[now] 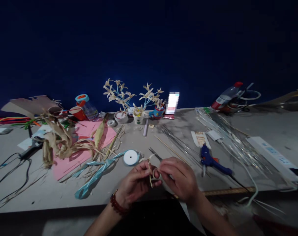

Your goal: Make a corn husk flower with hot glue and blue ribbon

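Note:
Close to the table's front edge, my left hand pinches a thin, pale strip of dried husk, which hangs down past the fingers. My right hand meets it from the other side, fingertips pressed together on the curled part of the same strip. Just beyond my fingers lie scissors, their handles hidden behind my right hand. A white spool with blue ribbon trailing from it sits to the left.
Corn husks lie over pink sheets at left. Pale flower stems stand in small cups at the back. On the right are a blue glue gun, wires, a power strip and a tilted bottle.

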Demonstrator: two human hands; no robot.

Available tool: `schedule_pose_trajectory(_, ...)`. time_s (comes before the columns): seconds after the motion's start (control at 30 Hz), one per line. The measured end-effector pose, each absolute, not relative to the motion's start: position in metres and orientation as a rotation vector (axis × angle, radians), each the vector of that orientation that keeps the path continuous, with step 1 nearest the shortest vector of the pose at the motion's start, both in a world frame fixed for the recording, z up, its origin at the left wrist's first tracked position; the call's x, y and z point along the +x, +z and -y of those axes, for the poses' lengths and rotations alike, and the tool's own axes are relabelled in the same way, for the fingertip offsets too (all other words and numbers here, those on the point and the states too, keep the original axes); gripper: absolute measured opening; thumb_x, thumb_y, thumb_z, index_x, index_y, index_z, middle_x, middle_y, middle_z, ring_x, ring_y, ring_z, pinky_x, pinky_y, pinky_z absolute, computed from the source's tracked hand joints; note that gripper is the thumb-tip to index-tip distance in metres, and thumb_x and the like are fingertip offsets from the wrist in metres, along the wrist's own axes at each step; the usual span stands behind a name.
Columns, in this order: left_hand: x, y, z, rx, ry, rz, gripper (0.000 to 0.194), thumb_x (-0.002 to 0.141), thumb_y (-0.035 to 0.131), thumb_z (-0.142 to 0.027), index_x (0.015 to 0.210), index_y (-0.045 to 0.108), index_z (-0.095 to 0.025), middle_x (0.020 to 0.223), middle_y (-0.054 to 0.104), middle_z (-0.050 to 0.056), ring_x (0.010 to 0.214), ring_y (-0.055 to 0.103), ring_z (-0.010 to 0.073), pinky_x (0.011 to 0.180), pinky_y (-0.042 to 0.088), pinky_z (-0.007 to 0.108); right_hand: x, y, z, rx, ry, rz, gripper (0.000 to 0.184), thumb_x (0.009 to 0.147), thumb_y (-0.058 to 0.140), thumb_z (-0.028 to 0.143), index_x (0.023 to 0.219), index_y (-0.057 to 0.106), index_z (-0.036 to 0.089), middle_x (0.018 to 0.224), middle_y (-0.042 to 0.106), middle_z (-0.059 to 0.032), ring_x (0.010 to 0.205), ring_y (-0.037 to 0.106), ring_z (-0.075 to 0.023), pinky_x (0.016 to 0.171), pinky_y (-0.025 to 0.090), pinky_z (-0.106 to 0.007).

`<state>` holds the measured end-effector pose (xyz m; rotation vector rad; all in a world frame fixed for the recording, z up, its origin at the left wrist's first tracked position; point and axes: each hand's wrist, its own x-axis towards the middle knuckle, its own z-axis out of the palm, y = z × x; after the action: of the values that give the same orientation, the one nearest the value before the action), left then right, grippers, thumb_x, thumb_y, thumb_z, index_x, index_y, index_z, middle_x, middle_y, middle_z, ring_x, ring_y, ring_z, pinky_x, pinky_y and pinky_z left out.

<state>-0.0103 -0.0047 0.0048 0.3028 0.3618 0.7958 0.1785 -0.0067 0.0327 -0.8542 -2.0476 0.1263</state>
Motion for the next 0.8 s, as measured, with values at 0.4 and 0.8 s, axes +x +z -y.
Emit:
schedule_pose_trajectory(0.4, -0.007, 0.0, 0.002, 0.301, 0.776, -0.31, 0.014, 0.076, 0.079, -0.017, 0.079, 0.067, -0.011, 0.071, 0.069, 0.003, 0.07, 0.066, 0.0128, 0.077, 0.054, 0.027, 0.169, 0.03, 0.008, -0.821, 0.829, 1.688, 0.01, 0.085, 0.071, 0.018, 0.094, 0.071, 0.022, 0.085, 0.066, -0.0046, 0.078, 0.065, -0.0179, 0.066, 0.055, -0.029)
schedule_pose_trajectory(0.8, -0.006, -0.005, 0.003, 0.333, 0.74, -0.29, 0.011, 0.079, 0.075, -0.017, 0.079, 0.067, -0.009, 0.072, 0.072, 0.005, 0.07, 0.07, 0.0138, 0.071, 0.053, 0.022, 0.165, 0.036, 0.008, -0.827, 0.696, 1.742, 0.01, 0.084, 0.067, 0.011, 0.084, 0.068, 0.02, 0.077, 0.063, -0.0028, 0.072, 0.062, -0.0171, 0.063, 0.052, -0.029)
